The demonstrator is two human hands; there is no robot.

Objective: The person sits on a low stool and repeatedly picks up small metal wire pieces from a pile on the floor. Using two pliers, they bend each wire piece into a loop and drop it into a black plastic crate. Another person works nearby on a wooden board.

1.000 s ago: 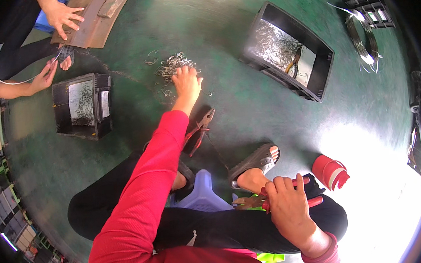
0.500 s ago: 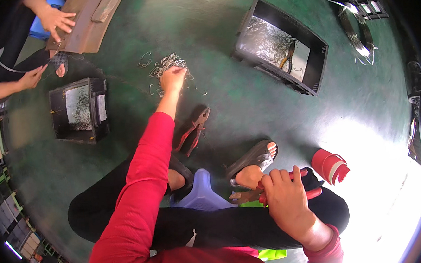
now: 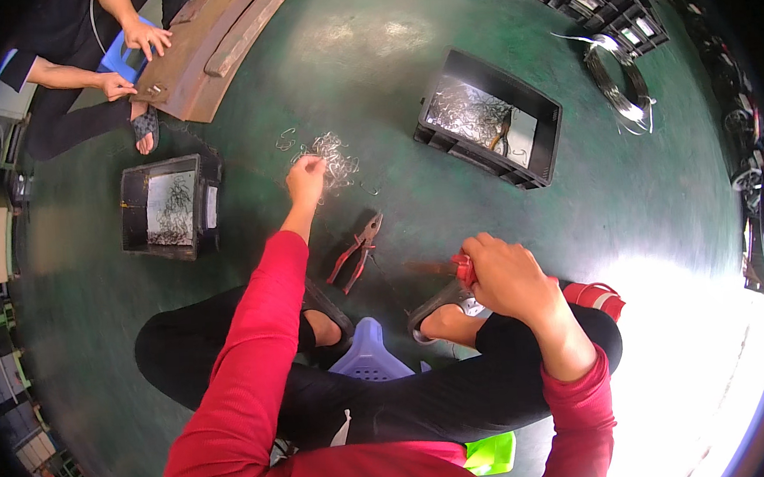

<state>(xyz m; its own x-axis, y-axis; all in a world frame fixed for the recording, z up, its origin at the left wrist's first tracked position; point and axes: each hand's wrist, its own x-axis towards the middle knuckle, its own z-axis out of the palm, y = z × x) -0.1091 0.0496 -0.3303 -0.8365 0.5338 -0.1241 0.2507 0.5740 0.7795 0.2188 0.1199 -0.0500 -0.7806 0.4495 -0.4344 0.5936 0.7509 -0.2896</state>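
My left hand (image 3: pixel 306 184) reaches out over a loose pile of bent wire hooks (image 3: pixel 335 160) on the green floor. Its thumb and fingers are pinched together at the near side of the pile; whatever lies between them is too small to make out. My right hand (image 3: pixel 508 274) is wrapped round the red handles of a pair of pliers (image 3: pixel 464 268), held above my right foot. The jaws of these pliers point left and are blurred. A second pair of red-handled pliers (image 3: pixel 357 253) lies on the floor between my hands, below the pile.
A black crate (image 3: pixel 551 141) with many wire pieces and a tool stands ahead right; a smaller black crate (image 3: pixel 133 214) with hooks is at left. A wire coil (image 3: pixel 610 80) lies far right. Beside my right knee is a red container (image 3: pixel 591 296). A co-worker's hands (image 3: pixel 147 39) touch a brown board (image 3: pixel 201 61).
My right hand has lifted the pliers forward off my lap and turned them. My left hand has drawn slightly back toward the pile's near side. The view has shifted, and the co-worker's hands have moved.
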